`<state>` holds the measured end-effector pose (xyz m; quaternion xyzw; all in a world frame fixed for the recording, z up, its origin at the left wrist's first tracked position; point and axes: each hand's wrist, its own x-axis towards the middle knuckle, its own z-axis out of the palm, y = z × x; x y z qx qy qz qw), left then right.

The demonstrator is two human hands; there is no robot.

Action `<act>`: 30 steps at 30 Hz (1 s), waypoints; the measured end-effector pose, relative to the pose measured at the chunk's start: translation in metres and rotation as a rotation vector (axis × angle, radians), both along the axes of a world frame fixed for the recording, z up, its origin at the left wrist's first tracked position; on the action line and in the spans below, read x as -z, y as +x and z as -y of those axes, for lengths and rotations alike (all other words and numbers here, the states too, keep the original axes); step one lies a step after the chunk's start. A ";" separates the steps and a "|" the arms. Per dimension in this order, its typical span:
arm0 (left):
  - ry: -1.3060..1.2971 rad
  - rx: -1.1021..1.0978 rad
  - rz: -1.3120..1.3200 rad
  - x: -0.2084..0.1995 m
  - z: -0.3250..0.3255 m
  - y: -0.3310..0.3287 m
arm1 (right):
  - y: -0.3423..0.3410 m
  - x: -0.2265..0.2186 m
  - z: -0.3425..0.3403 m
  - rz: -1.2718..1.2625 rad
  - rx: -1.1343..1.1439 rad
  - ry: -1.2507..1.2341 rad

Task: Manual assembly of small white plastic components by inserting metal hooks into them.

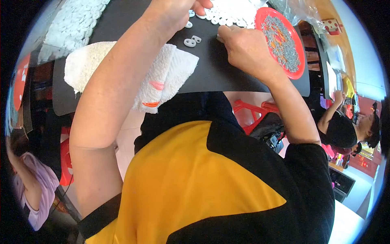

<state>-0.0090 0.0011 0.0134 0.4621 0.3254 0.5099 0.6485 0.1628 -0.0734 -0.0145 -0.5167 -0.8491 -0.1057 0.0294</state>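
My right hand point(243, 44) is closed over the dark table mat, its thumb and fingers pressed together. A small whitish edge shows at the fingertips, too little to name. At the top edge my left hand point(178, 11) reaches over small white plastic pieces, its fingers bent and partly cut off by the frame. Between the hands lie two loose white pieces, a two-holed oval one point(189, 42) and a smaller one point(196, 39). Beyond them spreads a pile of the same white pieces point(231, 12). Beside my right hand stands a red plate point(301, 61) holding many small grey metal parts.
A folded white towel point(172, 67) lies on the near edge of the dark mat point(211, 77), under my left forearm. A clear bag of white pieces point(71, 26) is at the far left. Other people sit at the left and right. Clear plastic point(298, 12) lies behind the plate.
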 end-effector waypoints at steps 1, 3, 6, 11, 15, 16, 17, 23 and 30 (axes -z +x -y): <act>0.002 -0.003 0.003 -0.002 0.000 -0.001 | -0.001 -0.002 0.000 0.006 0.017 -0.028; -0.006 0.009 -0.031 -0.002 0.000 -0.001 | 0.000 -0.005 -0.002 0.013 0.035 -0.044; 0.003 0.058 -0.062 -0.003 -0.001 0.001 | 0.015 -0.013 -0.010 -0.046 -0.009 -0.012; 0.359 0.342 -0.408 0.014 0.002 0.000 | 0.027 -0.017 -0.003 -1.267 0.183 -0.701; 0.593 0.400 -0.492 0.017 0.010 0.011 | 0.036 -0.015 0.003 -1.397 0.141 -0.666; 0.681 0.360 -0.501 0.018 0.012 0.013 | 0.038 -0.014 0.002 -1.396 0.105 -0.658; 0.726 0.327 -0.492 0.019 0.013 0.015 | 0.039 -0.014 0.003 -1.407 0.100 -0.651; 0.770 0.286 -0.482 0.013 0.023 0.023 | 0.042 -0.012 0.011 -1.518 0.064 -0.654; 0.955 0.138 -0.514 0.017 0.029 0.024 | 0.038 -0.008 0.015 -1.653 0.012 -0.665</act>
